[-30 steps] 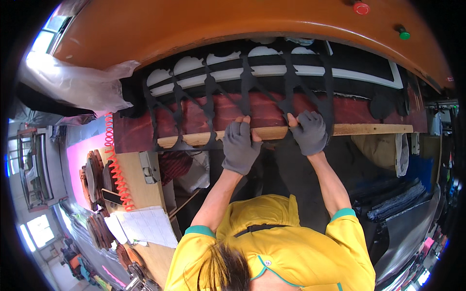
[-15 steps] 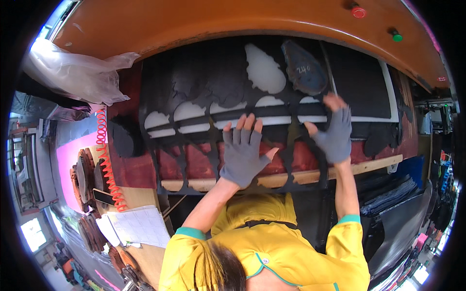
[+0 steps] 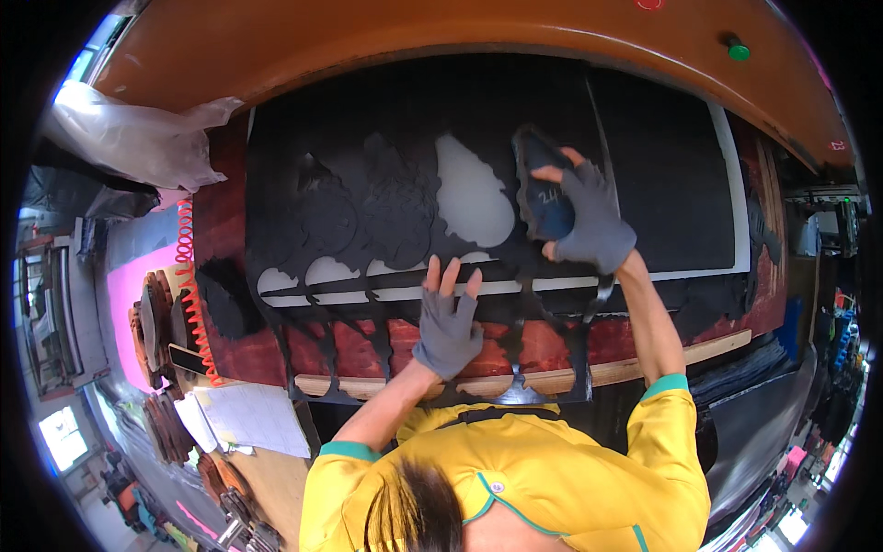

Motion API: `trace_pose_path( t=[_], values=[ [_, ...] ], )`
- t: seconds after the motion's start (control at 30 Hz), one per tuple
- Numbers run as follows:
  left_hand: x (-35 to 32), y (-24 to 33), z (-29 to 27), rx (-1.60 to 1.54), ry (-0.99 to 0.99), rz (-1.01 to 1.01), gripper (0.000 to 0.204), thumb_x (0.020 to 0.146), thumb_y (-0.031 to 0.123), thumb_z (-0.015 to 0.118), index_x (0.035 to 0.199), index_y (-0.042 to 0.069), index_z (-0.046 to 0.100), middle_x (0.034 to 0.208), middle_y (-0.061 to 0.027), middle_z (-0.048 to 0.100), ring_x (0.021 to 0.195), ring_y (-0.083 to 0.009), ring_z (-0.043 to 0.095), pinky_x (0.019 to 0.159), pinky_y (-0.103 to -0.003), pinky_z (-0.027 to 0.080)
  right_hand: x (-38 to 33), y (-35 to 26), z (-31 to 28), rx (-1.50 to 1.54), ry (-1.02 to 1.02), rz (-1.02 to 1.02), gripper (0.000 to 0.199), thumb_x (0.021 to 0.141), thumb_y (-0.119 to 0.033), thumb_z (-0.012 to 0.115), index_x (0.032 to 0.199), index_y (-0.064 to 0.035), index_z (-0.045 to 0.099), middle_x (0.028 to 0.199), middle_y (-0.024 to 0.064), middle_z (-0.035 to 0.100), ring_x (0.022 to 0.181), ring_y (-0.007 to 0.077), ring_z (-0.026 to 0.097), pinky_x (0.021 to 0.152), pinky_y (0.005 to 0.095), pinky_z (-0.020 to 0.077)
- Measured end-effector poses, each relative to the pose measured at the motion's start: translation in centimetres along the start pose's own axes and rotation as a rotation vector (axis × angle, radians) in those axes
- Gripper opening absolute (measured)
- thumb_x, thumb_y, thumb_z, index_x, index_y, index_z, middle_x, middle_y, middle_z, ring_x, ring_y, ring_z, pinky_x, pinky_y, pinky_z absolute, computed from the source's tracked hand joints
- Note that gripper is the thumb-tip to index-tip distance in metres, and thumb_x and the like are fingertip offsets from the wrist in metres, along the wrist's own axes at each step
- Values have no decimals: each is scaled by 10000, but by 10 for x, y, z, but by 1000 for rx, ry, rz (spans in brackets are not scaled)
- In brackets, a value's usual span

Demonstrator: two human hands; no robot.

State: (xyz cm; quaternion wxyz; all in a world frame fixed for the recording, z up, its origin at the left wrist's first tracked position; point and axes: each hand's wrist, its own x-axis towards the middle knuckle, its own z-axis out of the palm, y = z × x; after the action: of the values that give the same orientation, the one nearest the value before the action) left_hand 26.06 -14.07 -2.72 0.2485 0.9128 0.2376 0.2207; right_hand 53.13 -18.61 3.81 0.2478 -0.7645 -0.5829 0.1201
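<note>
My right hand (image 3: 589, 216), in a grey glove with bare fingertips, is over a dark blue, teardrop-shaped die with a rough grey rim (image 3: 538, 184). The die lies on a wide, smooth black sheet (image 3: 386, 101), just right of a white teardrop-shaped opening (image 3: 474, 198). My right fingers are spread across it, two of them towards its far end and my thumb by the near edge — whether they are squeezed tight on it, I can't tell.

My left hand (image 3: 449, 331), gloved the same way, is palm down with its fingers slightly apart, holding nothing that I can see. Its fingertips are by a long white strip (image 3: 423, 291), above the thin black lattice of cut-out material (image 3: 518, 354). Under that lattice I see a dark red board (image 3: 635, 340) and a pale wooden strip (image 3: 644, 370).

I judge the step in hand as getting hold of the die. Shifting it calls for a firm pinch on opposite sides of its rim — and a light left palm, so the thin lattice doesn't drag or tear.
</note>
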Motion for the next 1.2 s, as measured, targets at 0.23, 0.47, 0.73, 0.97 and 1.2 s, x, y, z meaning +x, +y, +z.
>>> trace_pose_path(
  t=[0.23, 0.47, 0.73, 0.97, 1.2],
  values=[
    [-48, 46, -63, -371, -354, -186, 768, 628, -108, 586, 1371, 52, 474, 1484, -232, 343, 1454, -521, 152, 1086, -505, 355, -52, 14, -16, 812, -99, 206, 989, 420, -298, 808, 1344, -97, 516, 1383, 184, 446, 1292, 353, 460, 1063, 412, 382],
    [-29, 32, -67, -34, -620, -7, 464, 737, 66, 691, 1185, 23, 580, 1219, -204, 564, 1291, -459, 434, 1129, -494, 373, -65, 19, -31, 1403, 72, 422, 1117, 454, -379, 786, 1408, 55, 397, 1323, 172, 506, 1199, 285, 518, 1068, 323, 392],
    [62, 33, -90, -215, -139, -186, 328, 900, 299, 657, 1071, 26, 595, 908, -164, 578, 793, -350, 602, 728, -407, 485, -63, 20, -40, 1258, 153, 233, 1112, 429, -396, 820, 1391, 14, 441, 1312, 164, 516, 1212, 285, 507, 1070, 336, 383],
    [110, 55, 19, 279, 44, -78, 664, 845, 371, 716, 1333, -17, 489, 1293, -180, 553, 1175, -372, 504, 996, -471, 406, -8, 37, -44, 283, 123, 89, 977, 475, -379, 840, 1374, -167, 521, 1481, 195, 380, 1351, 382, 407, 1071, 450, 396],
    [135, 58, 43, 108, -64, -281, 572, 767, 217, 763, 1251, 16, 532, 1225, -157, 585, 1094, -347, 536, 956, -455, 404, 22, 71, -25, -151, 43, 196, 964, 524, -346, 823, 1422, -246, 486, 1563, 165, 289, 1385, 405, 363, 1125, 505, 355]
  ],
)
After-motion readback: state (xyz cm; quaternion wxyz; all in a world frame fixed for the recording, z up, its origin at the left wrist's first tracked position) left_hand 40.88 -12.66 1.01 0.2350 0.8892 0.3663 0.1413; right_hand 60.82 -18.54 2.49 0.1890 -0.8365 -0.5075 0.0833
